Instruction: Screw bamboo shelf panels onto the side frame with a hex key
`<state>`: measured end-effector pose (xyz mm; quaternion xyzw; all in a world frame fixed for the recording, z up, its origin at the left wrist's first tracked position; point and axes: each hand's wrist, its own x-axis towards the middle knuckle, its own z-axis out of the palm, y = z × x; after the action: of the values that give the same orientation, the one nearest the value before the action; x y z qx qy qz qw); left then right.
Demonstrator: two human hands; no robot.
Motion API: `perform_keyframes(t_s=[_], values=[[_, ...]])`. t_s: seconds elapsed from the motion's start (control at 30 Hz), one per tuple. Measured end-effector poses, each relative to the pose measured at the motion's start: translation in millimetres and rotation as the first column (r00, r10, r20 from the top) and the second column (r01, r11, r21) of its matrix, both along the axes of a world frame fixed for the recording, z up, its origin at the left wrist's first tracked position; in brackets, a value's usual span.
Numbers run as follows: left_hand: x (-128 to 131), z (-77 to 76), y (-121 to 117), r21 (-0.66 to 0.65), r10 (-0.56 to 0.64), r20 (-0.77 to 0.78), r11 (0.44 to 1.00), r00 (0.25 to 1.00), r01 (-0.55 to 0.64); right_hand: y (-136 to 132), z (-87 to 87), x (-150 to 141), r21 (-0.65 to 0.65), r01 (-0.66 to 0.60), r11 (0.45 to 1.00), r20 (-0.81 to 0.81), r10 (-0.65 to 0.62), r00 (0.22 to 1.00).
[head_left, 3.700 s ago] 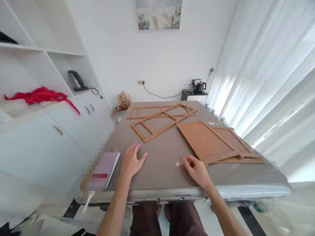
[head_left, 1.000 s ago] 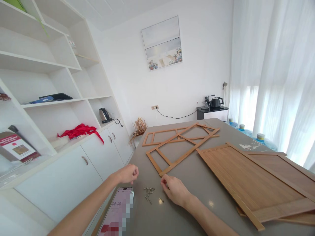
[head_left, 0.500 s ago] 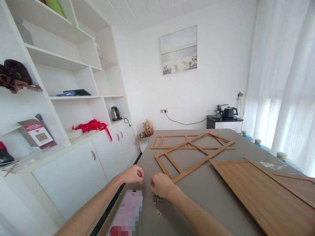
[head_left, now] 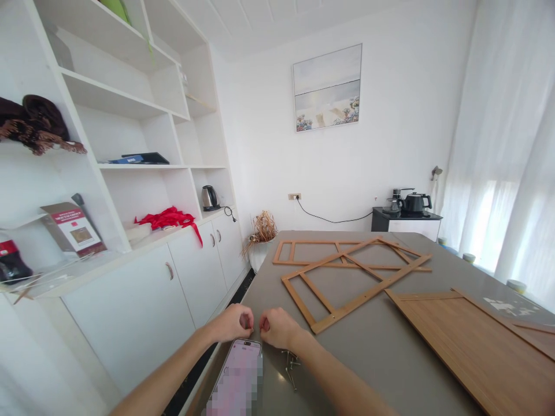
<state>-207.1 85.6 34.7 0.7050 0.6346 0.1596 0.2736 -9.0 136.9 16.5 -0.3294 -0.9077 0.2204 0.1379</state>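
My left hand point(head_left: 236, 322) hovers over the table's near left edge, thumb and forefinger pinched together in a ring. Close beside it, with a narrow gap between, my right hand point(head_left: 280, 329) has its fingers curled and pinched too. Whatever either hand holds is too small to make out. A small pile of metal screws point(head_left: 292, 364) lies on the table just below my right wrist, which partly covers it. Below my left hand rests a phone point(head_left: 238, 370) with a lit pink screen, partly blurred out.
Wooden frames point(head_left: 355, 301) lie overlapping on the grey table point(head_left: 347, 370). Wooden panels point(head_left: 468, 341) are at the right, with white scraps point(head_left: 509, 306) beyond. White shelving point(head_left: 125, 248) runs along the left; a coffee maker and kettle point(head_left: 414, 202) stand on a far cabinet.
My right hand has moved away from the screws toward my left hand, so more of the pile shows. The gap between my hands has narrowed. The view has shifted slightly to the left.
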Motion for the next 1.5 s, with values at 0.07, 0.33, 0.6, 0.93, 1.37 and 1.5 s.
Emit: perform_keyframes(t_s=[0.07,0.33,0.6,0.93,1.37,1.5], values=[[-2,-1.1,0,0.005,0.003,0.001,1.0,1.0,-0.003,1,-0.6,-1,-0.002,0.002,1.0,-0.01,-0.002,1.0],[-3,-2.1,9,-0.024,-0.005,-0.008,1.0,1.0,0.004,0,-1.8,-3,0.009,0.006,1.0,-0.041,-0.005,0.999],[0,-2.8,11,-0.033,-0.018,-0.02,0.999,1.0,0.017,-7,0.8,3,-0.005,0.018,1.0,-0.071,-0.018,0.997],[3,9.2,17,-0.087,-0.051,-0.05,0.995,0.997,0.046,-16,32.3,57,0.028,0.061,0.998,-0.051,-0.059,0.997],[7,23.5,20,-0.173,-0.089,-0.192,0.983,0.977,0.056,-38,13.1,153,-0.034,0.079,0.996,-0.055,-0.08,0.995],[11,54.4,15,-0.067,-0.036,-0.293,0.998,0.956,0.017,-37,7.4,145,-0.046,0.08,0.996,-0.065,-0.082,0.995]])
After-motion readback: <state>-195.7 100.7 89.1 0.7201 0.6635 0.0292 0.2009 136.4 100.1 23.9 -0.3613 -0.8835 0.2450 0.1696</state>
